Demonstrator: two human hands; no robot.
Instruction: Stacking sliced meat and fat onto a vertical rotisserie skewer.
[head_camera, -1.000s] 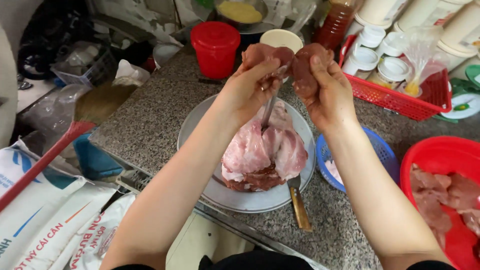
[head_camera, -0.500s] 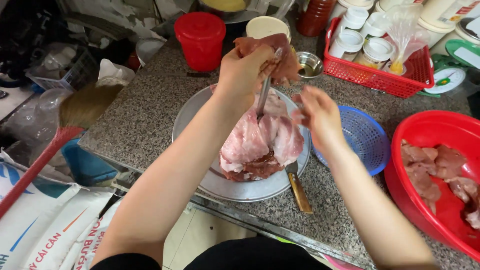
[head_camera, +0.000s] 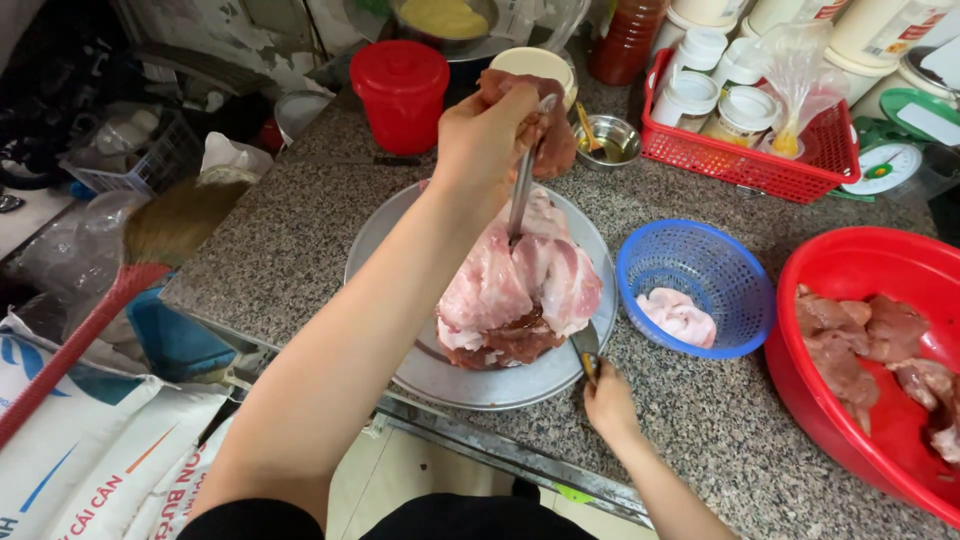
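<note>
A person stands at a speckled stone worktop (head_camera: 300, 230), seen from above through a head camera. The left hand (head_camera: 485, 135) is raised over a round metal tray (head_camera: 400, 350), its grip clenched around a dark red strip of meat (head_camera: 555, 140) and the upper end of a thin metal rod (head_camera: 522, 190). The rod's long axis runs nearly upright, tilting slightly, with its lower end pointing down into a pile of pale pink meat (head_camera: 520, 290) heaped on the tray. The held strip hangs beside the rod, above the tray's far rim.

The right hand (head_camera: 608, 405) is low, near the worktop's front edge, its grip closing on the handle of a knife (head_camera: 586, 350) (the fingers mostly hide the handle). The knife lies with its blade pointing away from the person, touching the tray's right rim.

Just right of the tray sits a blue basket (head_camera: 695, 250) holding a pale piece of meat; right of that, at the picture's edge, a red bowl (head_camera: 860, 270) holds more dark meat. Behind the tray stand a red lidded tub (head_camera: 402, 92), a small metal cup (head_camera: 612, 140) and a red basket (head_camera: 790, 170) of jars. The tray overhangs nothing but sits close to the front edge; bare worktop lies to its left, where the surface ends above sacks and a broom.
</note>
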